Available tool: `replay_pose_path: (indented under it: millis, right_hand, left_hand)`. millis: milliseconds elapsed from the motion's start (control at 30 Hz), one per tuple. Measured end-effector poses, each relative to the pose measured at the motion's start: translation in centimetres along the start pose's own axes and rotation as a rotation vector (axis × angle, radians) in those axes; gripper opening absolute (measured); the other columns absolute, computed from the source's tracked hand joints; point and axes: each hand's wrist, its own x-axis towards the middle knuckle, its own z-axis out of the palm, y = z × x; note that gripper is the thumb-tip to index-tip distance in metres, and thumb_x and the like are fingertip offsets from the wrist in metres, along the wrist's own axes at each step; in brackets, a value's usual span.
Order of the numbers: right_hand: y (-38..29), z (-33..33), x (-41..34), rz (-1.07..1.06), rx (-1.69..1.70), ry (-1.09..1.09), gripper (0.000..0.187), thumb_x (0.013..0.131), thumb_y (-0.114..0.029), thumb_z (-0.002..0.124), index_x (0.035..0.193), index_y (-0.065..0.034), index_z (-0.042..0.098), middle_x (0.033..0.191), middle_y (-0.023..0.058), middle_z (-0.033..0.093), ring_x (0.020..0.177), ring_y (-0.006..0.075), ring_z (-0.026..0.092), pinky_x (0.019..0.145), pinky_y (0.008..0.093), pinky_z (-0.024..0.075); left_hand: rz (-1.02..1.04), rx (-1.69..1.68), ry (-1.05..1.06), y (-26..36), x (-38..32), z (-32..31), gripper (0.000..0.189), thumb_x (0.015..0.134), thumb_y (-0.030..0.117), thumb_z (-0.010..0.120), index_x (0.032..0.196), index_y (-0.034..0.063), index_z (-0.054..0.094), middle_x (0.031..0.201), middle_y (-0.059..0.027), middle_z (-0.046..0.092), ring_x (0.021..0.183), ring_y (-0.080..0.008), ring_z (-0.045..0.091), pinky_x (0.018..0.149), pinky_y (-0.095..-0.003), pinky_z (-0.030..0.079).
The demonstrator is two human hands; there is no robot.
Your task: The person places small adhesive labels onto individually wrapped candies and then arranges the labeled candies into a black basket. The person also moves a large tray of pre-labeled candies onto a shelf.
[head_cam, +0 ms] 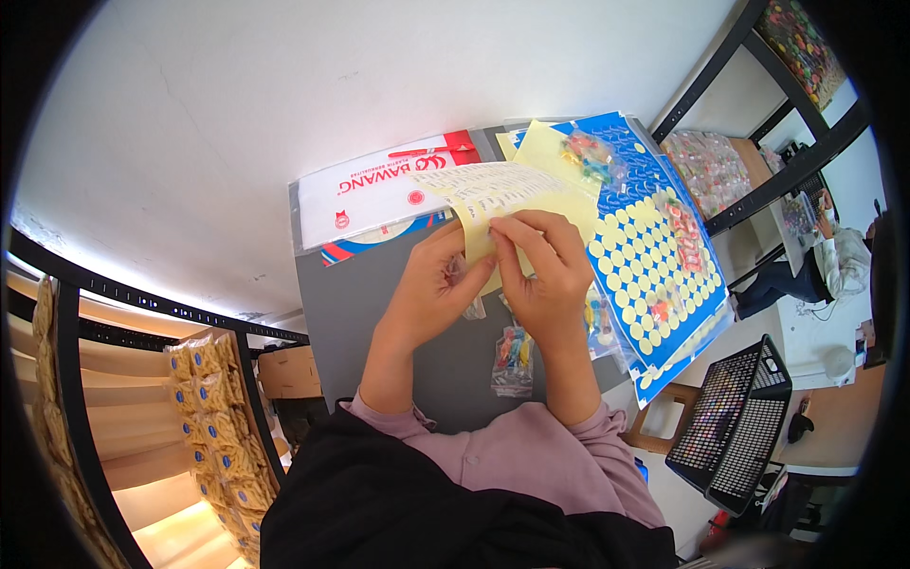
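Note:
A curled pale-yellow sheet of small printed labels is held up above the grey table. My left hand grips its near edge, and a small clear plastic packet shows by that palm, its contents mostly hidden. With thumb and forefinger together, my right hand pinches at the same edge; whether a label is between the fingertips cannot be told. On the table below lies a clear zip bag of colourful wrapped candies. Blue sheets with round cream stickers lie to the right, with several candy bags on top.
A white plastic pack with red print and a red pen lie against the wall. Black shelving holds snack packs at left and candy bags at right. A black crate stands lower right; another person sits beyond.

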Motion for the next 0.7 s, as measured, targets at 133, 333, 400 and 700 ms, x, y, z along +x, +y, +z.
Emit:
replay_pose_path:
  millis: [133,333,400,700]
  right_hand:
    - [0.07,-0.02,0.06,-0.018,-0.019,-0.002,0.017,0.070,-0.001,0.067,0.086,-0.0047,0.064,0.085,0.0066,0.062,0.075,0.0235,0.059,0.066,0.0336,0.0446]
    - [-0.12,-0.21,0.19,-0.037,-0.063,-0.008,0.014,0.072,-0.004,0.067,0.086,-0.0042,0.064,0.084,0.0061,0.064,0.077,0.0218,0.061,0.068,0.0333,0.0436]
    - [-0.04,-0.26,0.15,-0.042,-0.073,-0.016,0.013,0.073,-0.005,0.066,0.086,-0.0048,0.064,0.084,0.0057,0.064,0.078,0.0209,0.061,0.070,0.0327,0.0426]
    - [-0.45,-0.68,0.07,-0.080,-0.169,-0.074,0.014,0.071,-0.006,0.065,0.085,-0.0081,0.064,0.092,0.0011,0.066,0.086,0.0174,0.060,0.076,0.0328,0.0368]
  left_hand:
    - [0.010,0.051,0.004,0.32,0.09,0.01,0.019,0.081,0.005,0.059,0.098,-0.0034,0.059,0.092,-0.0126,0.058,0.076,-0.0189,0.057,0.065,-0.0275,0.044]
    - [0.000,0.042,0.005,0.03,-0.04,-0.01,0.020,0.080,0.005,0.060,0.098,-0.0037,0.058,0.081,-0.0090,0.055,0.065,-0.0132,0.049,0.057,-0.0253,0.039]
    - [-0.017,0.031,0.010,0.17,-0.10,0.06,0.021,0.080,0.005,0.060,0.099,-0.0036,0.058,0.079,-0.0080,0.054,0.064,-0.0111,0.046,0.056,-0.0247,0.038]
    - [-0.230,-0.158,0.023,0.91,-0.72,-0.47,0.021,0.085,0.007,0.057,0.103,-0.0037,0.059,0.086,-0.0052,0.059,0.072,-0.0070,0.050,0.062,-0.0236,0.041]
